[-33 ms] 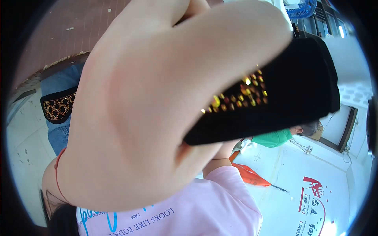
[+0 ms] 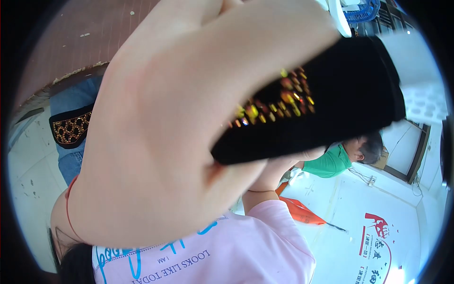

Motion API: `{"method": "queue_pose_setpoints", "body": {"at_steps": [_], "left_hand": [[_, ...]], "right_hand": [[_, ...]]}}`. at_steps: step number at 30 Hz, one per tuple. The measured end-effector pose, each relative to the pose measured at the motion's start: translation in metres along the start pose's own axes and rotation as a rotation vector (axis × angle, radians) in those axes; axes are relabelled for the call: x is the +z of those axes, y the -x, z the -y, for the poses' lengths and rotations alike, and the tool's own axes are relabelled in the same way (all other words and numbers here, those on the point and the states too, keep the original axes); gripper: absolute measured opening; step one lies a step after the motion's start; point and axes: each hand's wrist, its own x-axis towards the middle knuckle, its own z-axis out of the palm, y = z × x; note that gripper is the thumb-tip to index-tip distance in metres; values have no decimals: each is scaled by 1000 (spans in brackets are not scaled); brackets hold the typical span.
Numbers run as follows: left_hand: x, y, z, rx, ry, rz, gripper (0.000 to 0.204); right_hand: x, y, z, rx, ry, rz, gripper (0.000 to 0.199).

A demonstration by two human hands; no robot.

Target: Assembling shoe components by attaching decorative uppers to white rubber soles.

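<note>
My left hand [image 2: 156, 118], very large and close, comes up from the lower left with a thin red cord [image 2: 69, 203] round its wrist. It grips a black velvety piece [image 2: 350, 85] by the near end. Gold and amber stones cover part of that piece, and the hand hides the rest of that end. From the pink sleeve on the right, my right arm reaches up behind the piece. Only a bit of my right hand [image 2: 309, 154] shows below its lower edge; the fingers are mostly hidden. A similar black stone-studded piece [image 2: 72, 128] lies on blue jeans [image 2: 71, 163] at the left.
A reddish-brown tabletop [image 2: 66, 42] with a worn edge fills the upper left. At the right, a person in green [image 2: 328, 161] sits near an orange bag [image 2: 302, 212]. A blue basket [image 2: 364, 13] is at the top right, above a white perforated surface [image 2: 425, 110].
My left hand and the black piece have shifted slightly up and to the left. Part of my right hand now shows under the piece, and more of the person in green is visible.
</note>
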Motion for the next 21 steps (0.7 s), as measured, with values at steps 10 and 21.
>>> {"method": "queue_pose_setpoints", "body": {"at_steps": [10,21], "left_hand": [[-20,-3,-24,-439,348,74,40],[-49,14,-6,-549,815,112,36]], "right_hand": [[34,-49,58,38,366,-54,18],[73,-69,56,187,199,-96,5]]}}
